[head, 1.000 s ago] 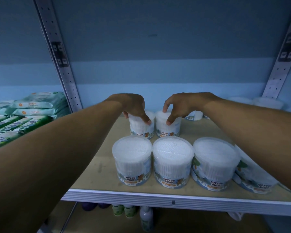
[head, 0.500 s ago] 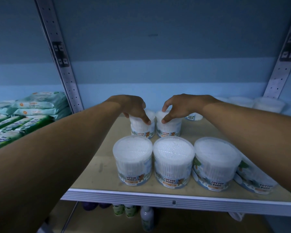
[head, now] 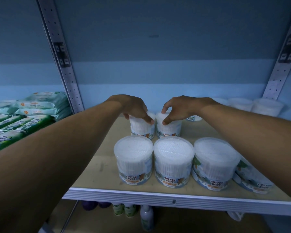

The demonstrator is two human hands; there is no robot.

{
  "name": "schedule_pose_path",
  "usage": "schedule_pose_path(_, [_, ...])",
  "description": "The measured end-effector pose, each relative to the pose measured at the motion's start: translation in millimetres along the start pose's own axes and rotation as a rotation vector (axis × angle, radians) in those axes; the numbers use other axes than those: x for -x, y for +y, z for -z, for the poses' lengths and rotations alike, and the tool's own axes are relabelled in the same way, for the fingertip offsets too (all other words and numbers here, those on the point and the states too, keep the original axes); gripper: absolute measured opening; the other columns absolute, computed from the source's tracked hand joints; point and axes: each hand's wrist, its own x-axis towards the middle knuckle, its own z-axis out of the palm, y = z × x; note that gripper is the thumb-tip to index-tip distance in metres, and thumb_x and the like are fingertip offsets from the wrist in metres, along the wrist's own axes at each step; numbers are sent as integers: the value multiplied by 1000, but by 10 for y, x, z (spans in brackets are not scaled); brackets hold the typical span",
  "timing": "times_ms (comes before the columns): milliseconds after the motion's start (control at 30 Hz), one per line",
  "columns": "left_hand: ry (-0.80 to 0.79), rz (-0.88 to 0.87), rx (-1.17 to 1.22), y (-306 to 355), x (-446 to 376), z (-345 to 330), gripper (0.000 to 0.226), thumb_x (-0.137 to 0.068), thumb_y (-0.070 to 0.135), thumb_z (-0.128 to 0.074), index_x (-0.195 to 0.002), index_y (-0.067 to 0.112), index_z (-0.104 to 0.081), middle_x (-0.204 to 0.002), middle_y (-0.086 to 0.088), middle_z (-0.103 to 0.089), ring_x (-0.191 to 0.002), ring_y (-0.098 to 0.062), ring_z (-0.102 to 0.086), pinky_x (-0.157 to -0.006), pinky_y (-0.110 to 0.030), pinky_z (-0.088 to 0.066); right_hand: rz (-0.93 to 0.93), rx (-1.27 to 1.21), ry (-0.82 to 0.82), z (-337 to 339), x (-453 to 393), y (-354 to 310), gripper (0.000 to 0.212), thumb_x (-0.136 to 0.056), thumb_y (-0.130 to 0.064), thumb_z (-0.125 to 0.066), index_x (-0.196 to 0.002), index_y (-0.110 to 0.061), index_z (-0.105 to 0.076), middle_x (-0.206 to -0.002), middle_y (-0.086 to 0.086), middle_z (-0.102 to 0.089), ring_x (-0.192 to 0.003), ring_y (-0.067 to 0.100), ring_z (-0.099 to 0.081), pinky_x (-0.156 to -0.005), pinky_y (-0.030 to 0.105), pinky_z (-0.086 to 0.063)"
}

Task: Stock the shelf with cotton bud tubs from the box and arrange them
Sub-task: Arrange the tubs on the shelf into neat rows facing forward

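While gripped from above, two cotton bud tubs stand upright at the back of the wooden shelf (head: pixel 97 167), side by side and just touching. Left rear tub (head: pixel 142 127) under the left hand (head: pixel 134 108), fingers curled down over the lid rim, thumb tip pressed on the front edge. Right rear tub (head: pixel 169 127) under the right hand (head: pixel 176 108), clasped the same way, thumb on the near edge, index finger arched over the lid. Both hands closed around their tubs, thumbs nearly meeting between the two lids.

Nearer the shelf's front edge, a row of more tubs, upright, labels reading "COTTON BUDS": front left tub (head: pixel 133 158), front middle tub (head: pixel 173 161) touching it, front right tub (head: pixel 215 163) just beside that, leaning a little outward in the wide-angle view. Partly hidden behind the right forearm, a fourth front tub (head: pixel 252 179).

Further back on the right, a small labelled container (head: pixel 194 118) behind the right hand, and pale round tubs (head: pixel 259 106) against the rear wall, blurred.

On the neighbouring shelf to the left, stacked wipe packs (head: pixel 39 105) in green and white wrappers. Below the shelf lip (head: pixel 158 197), several bottles (head: pixel 146 217), dim and hard to make out. Perforated metal uprights (head: pixel 60 52) on either side of the blue back panel.
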Motion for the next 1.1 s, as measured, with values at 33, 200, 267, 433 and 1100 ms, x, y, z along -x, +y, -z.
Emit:
schedule_pose_path(33, [5,8,11,6,13,-4,73,-82,61,-67,-141,20,-52,-140,1,-54,-119,-26,-55,-93,-35,-56,1,-5,0,-2,15,-1,55,-79,-58,-71,-128,-37,-58,-142,-8,-50,-120,24,-55,-100,39,-48])
schedule_pose_path(200, [16,25,26,10,97,9,65,-89,50,-65,-144,18,-49,-144,1,-49,-113,-25,-55,-92,-33,-57,10,-8,-10,8,110,-41,52,-83,-61,-66,-129,-36,-59,-139,-9,-52,-120,22,-54,-101,37,-48])
schedule_pose_path(267, [12,22,27,9,134,11,64,-89,49,-67,-143,18,-51,-145,0,-49,-117,-27,-56,-93,-34,-57,12,-1,-18,18,147,-63,51,-84,-62,-64,-128,-37,-59,-138,-9,-52,-119,23,-56,-101,38,-48])
schedule_pose_path(433, [11,22,26,-3,224,6,66,-85,51,-70,-141,20,-54,-145,2,-48,-117,-27,-58,-92,-34,-58,14,19,-38,42,258,-129,46,-88,-59,-59,-128,-38,-59,-137,-9,-52,-120,24,-56,-103,38,-47])
schedule_pose_path(1100, [-7,32,47,-16,458,-2,64,-80,49,-76,-135,19,-59,-138,1,-54,-116,-26,-58,-87,-37,-60,-2,-17,-69,34,449,-199,48,-81,-63,-63,-126,-48,-58,-136,-13,-52,-118,20,-57,-102,34,-45])
